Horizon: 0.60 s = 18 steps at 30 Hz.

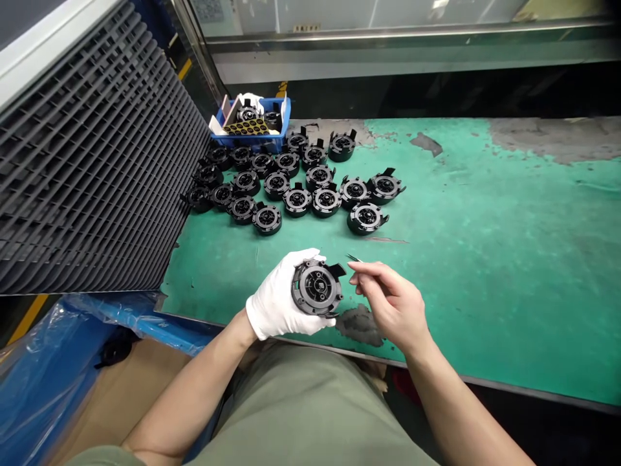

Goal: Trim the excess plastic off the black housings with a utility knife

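Note:
My left hand [279, 304], in a white glove, is wrapped round a round black plastic part [319, 287]. Its ringed face is turned up towards me, and a flat tab sticks out at its upper right. Just to the right of the part, my bare right hand [391, 301] pinches a pair of thin tweezers [354, 257]. Their dark points face up and left, a little apart from the part; most of their length is hidden by my fingers. Beyond both hands, several similar black parts [297, 200] stand on the green bench top [485, 259].
A blue bin [286, 126] at the back holds black parts and a sheet of yellow-and-black round stickers [246, 127]. Stacked black grid trays [92, 162] rise at the left. Below left is a cardboard box [140, 382] with blue plastic film [53, 375]. A metal rail [388, 35] runs behind.

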Available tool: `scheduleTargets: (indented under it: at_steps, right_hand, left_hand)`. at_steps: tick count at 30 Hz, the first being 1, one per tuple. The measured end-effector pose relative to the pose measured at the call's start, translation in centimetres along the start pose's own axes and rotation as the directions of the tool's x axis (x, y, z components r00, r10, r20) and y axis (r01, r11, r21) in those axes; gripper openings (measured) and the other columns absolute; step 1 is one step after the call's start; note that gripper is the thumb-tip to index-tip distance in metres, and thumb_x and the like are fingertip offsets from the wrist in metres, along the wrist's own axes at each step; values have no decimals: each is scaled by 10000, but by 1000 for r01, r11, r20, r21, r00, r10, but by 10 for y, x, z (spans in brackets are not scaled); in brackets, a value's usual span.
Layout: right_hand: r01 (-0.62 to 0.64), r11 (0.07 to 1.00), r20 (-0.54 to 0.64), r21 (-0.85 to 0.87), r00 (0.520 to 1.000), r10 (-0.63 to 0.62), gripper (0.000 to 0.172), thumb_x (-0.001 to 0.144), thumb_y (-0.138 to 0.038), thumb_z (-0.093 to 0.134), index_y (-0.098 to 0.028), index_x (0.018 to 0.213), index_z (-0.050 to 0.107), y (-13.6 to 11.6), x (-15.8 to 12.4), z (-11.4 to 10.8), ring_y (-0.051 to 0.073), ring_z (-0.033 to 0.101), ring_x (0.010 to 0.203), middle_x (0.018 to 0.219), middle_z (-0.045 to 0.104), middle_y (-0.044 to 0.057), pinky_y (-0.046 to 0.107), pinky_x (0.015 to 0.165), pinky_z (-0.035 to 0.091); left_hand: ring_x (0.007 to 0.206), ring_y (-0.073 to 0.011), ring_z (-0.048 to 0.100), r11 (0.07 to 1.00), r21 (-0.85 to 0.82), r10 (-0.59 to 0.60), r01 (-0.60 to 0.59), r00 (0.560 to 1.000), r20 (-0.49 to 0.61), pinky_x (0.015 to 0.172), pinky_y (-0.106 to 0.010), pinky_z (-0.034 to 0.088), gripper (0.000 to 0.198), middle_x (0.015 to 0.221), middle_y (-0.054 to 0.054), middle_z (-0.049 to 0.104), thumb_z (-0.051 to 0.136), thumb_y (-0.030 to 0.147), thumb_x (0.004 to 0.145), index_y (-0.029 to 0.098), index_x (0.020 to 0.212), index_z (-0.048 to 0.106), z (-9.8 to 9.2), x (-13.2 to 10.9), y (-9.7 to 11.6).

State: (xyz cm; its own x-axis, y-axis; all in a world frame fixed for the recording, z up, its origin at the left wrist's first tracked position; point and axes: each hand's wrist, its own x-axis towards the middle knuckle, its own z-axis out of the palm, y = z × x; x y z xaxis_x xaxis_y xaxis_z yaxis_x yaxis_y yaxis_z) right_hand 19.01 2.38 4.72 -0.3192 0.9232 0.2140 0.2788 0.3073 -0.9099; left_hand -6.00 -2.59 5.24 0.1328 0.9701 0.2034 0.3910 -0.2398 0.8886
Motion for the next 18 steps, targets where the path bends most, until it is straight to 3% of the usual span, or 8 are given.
scheduleTargets:
  at_steps: [4,12,14,18]
  right_hand:
    - [-123,986,50,113,992,118,302,1120,-433,626,-285,1330,784,-8,-6,4,176,706,784,990,779,45,332,754,616]
    - [-128,983,111,133,987,113,234,1114,-424,646,-303,1252,792,-10,-11,8,173,719,780,992,770,25,311,722,618]
    - [-81,995,118,51,990,75,239,1132,-416,608,-305,1265,773,-8,-11,6,168,724,782,992,773,17,303,723,612]
    - [71,930,106,-360,994,-35,296,1150,-456,533,-279,1216,761,21,-1,-10,224,737,958,1071,785,63,376,898,594]
  left_hand:
    - [1459,-398,660,999,-39,6,-6,1000,12,1310,-566,507,1204,1546,-193,640,1032,593,665,225,1622,401,0,-2,-1]
    - [1485,-427,636,995,-92,-37,39,999,29,1323,-601,487,1326,1599,-199,602,1064,530,623,252,1694,333,0,-8,-2]
    - [1484,-419,639,996,-93,-13,15,1000,24,1334,-597,474,1300,1594,-196,611,1059,521,638,250,1688,343,-1,-8,0]
    - [1480,-387,649,989,-145,30,-16,995,91,1324,-554,488,1127,1580,-183,629,1048,502,660,240,1594,473,-1,-1,-7]
